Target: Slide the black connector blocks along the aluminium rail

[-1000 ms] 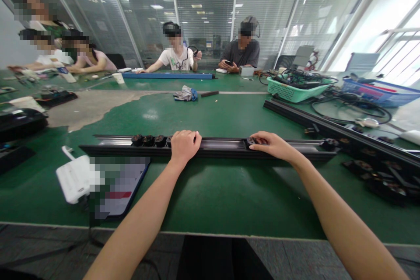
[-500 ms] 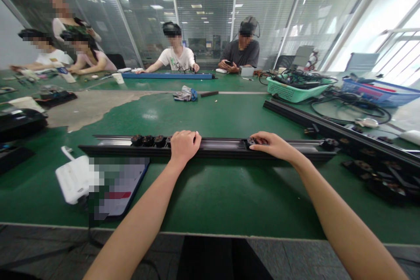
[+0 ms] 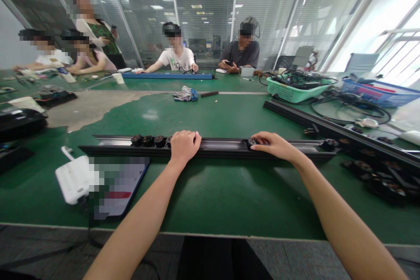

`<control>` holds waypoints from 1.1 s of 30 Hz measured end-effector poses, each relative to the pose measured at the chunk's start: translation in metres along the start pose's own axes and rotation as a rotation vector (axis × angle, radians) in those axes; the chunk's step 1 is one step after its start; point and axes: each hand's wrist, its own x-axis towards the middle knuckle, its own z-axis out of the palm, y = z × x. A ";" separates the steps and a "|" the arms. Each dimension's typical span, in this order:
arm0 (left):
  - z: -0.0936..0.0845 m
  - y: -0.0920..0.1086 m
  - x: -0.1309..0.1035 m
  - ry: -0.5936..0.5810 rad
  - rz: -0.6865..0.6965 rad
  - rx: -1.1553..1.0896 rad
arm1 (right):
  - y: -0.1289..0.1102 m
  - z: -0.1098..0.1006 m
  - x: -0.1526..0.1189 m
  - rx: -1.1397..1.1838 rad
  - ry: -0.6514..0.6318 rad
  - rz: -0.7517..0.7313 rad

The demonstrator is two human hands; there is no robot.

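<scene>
The left hand [image 3: 184,145] was curled over the long black channel [image 3: 216,152], while the right hand [image 3: 271,143] held a round black module [image 3: 252,141] inside it. More modules [image 3: 147,140] sat left of the hands. The channel lay across the green tabletop [image 3: 229,201], near a white power adapter [image 3: 70,179].

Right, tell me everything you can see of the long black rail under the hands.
The black rail lies crosswise on the green table, open channel upward. It looks like metal, with dark walls and a shinier floor. Round black parts sit inside, several towards its left end, one near its right. The left hand rests curled over it; the right hand grasps another part.
</scene>
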 end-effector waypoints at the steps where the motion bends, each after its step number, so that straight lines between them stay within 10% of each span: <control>1: 0.000 0.000 0.000 -0.001 -0.001 -0.005 | 0.000 0.000 0.000 -0.001 0.000 0.000; 33: 0.000 -0.001 0.000 -0.006 -0.008 -0.024 | 0.002 -0.005 -0.003 0.012 -0.012 0.044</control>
